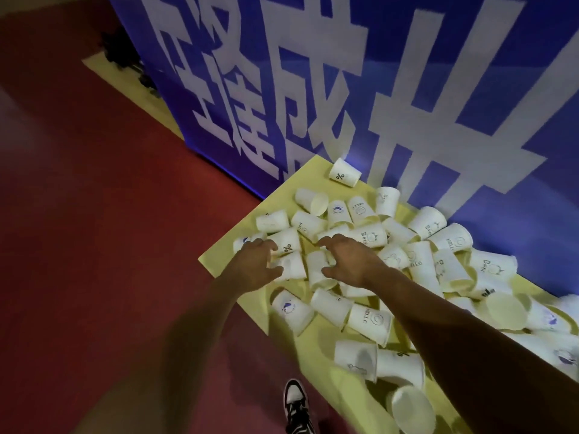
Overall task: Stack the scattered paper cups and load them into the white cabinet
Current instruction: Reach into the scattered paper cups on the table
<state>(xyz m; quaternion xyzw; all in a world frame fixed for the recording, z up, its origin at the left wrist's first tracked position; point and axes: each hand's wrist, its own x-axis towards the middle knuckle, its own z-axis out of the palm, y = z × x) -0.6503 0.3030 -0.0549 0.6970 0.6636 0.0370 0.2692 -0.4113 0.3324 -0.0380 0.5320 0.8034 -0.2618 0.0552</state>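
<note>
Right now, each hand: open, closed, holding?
Left hand: open, fingers spread over the white paper cups, holding nothing.
Right hand: open, holding nothing.

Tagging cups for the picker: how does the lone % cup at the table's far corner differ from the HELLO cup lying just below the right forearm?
The lone % cup sits apart from the pile; the HELLO cup lies packed among others. The % cup is printed with a percent sign, the HELLO cup with a face and lettering. The % cup lies beside the blue banner, the HELLO cup nearer the person. Both are white paper cups, tipped over on the yellow table.
</note>
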